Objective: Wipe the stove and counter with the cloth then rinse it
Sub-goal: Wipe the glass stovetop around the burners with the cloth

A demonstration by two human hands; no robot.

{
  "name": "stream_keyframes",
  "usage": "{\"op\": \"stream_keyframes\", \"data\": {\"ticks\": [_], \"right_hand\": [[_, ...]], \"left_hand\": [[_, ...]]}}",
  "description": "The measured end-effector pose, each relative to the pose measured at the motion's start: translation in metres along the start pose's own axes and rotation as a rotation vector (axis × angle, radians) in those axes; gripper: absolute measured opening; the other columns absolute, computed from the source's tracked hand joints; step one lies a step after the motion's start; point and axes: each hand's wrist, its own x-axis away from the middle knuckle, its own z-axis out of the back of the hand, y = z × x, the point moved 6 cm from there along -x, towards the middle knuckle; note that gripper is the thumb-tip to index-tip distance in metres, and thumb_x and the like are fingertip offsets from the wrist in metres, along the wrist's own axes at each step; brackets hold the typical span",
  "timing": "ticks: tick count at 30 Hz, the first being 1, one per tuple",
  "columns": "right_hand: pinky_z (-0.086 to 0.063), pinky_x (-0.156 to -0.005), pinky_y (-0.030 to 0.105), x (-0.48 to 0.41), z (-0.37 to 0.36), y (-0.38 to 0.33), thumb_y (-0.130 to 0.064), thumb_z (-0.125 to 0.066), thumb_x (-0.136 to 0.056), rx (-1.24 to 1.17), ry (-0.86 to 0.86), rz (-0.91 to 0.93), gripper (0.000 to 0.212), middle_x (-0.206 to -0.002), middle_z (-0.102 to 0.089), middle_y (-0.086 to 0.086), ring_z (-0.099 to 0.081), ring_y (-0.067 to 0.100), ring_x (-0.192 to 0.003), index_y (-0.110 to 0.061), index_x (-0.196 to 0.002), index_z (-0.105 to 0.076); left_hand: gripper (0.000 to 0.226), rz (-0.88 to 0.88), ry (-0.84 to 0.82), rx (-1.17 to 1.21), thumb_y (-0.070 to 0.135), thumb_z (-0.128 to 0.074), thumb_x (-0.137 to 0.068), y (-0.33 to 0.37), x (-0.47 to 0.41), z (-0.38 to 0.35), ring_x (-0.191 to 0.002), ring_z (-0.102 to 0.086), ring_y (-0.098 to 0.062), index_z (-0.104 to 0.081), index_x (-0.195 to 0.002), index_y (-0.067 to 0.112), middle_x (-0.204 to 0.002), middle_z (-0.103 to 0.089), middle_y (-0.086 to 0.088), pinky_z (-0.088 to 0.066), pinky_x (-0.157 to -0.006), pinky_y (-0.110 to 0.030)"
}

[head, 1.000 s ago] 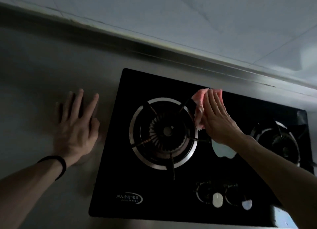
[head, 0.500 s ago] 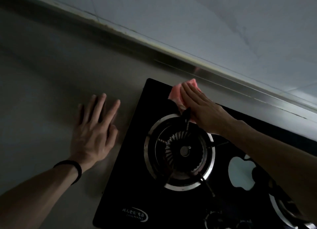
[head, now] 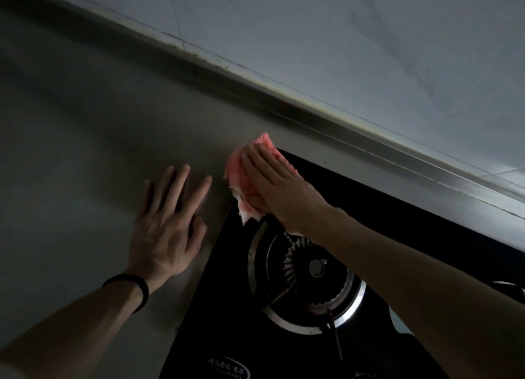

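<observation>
The right hand (head: pixel 281 191) lies flat on the pink cloth (head: pixel 240 179), fingers straight and close together, pressing it down on the far left corner of the stove (head: pixel 383 216). The cloth is bunched; part of it overhangs that corner onto the steel surface (head: pixel 85 151), and much of it is hidden under the palm. The thumb cannot be seen.

The left hand (head: pixel 167 231) rests palm down on the surface just left of the stove, fingers spread and straight, holding nothing. A dark band (head: pixel 133 289) circles its wrist.

Near the middle of the stove sits a burner (head: pixel 306 279) with a bright ring; the right forearm crosses over its right side and covers whatever lies beyond. At the stove's near edge a printed logo (head: pixel 228 368) is cut off by the frame and too dim to read. Behind the stove a raised steel lip meets the tiled wall (head: pixel 369 52), with grime along the seam. The light is low, so the glass shows as plain black.
</observation>
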Motion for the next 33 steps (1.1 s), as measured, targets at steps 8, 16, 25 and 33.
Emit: {"op": "stream_keyframes", "data": {"ticks": [8, 16, 25, 33], "right_hand": [[-0.028, -0.128, 0.044, 0.01, 0.007, 0.011, -0.037, -0.053, -0.104, -0.324, 0.038, -0.346, 0.086, -0.175, 0.013, 0.005, 0.013, 0.024, -0.161, -0.013, -0.167, 0.0], [-0.055, -0.079, 0.042, 0.016, 0.026, 0.025, -0.044, -0.069, -0.094, -0.506, 0.307, -0.763, 0.046, -0.142, -0.041, 0.005, -0.05, 0.029, -0.126, -0.03, -0.135, -0.056], [-0.046, -0.074, 0.038, 0.012, 0.024, 0.006, -0.042, -0.067, -0.09, -0.606, 0.137, -0.809, 0.03, -0.127, -0.056, 0.005, -0.064, 0.034, -0.106, -0.032, -0.117, -0.057], [-0.045, -0.075, 0.038, 0.028, 0.018, -0.069, -0.035, -0.067, -0.094, -0.562, -0.014, -0.83, 0.028, -0.129, -0.06, 0.006, -0.066, 0.037, -0.112, -0.028, -0.12, -0.062]], "left_hand": [[0.076, 0.009, -0.028, 0.036, 0.038, -0.046, -0.091, 0.005, 0.0, 0.011, -0.16, -0.018, -0.04, -0.031, -0.165, 0.026, -0.174, -0.018, -0.015, -0.019, -0.125, -0.065], [0.075, 0.016, -0.041, 0.051, 0.034, -0.05, -0.092, 0.006, -0.001, 0.012, -0.16, -0.017, -0.041, -0.032, -0.165, 0.026, -0.174, -0.019, -0.016, -0.014, -0.127, -0.064], [0.074, 0.005, -0.039, 0.044, 0.038, -0.044, -0.096, 0.002, -0.001, 0.004, -0.162, -0.012, -0.04, -0.025, -0.166, 0.029, -0.175, -0.014, -0.016, -0.011, -0.127, -0.066], [0.073, -0.014, -0.016, 0.037, 0.042, -0.04, -0.096, 0.003, 0.0, 0.007, -0.16, -0.014, -0.042, -0.026, -0.166, 0.027, -0.173, -0.019, -0.019, -0.013, -0.127, -0.066]]}}
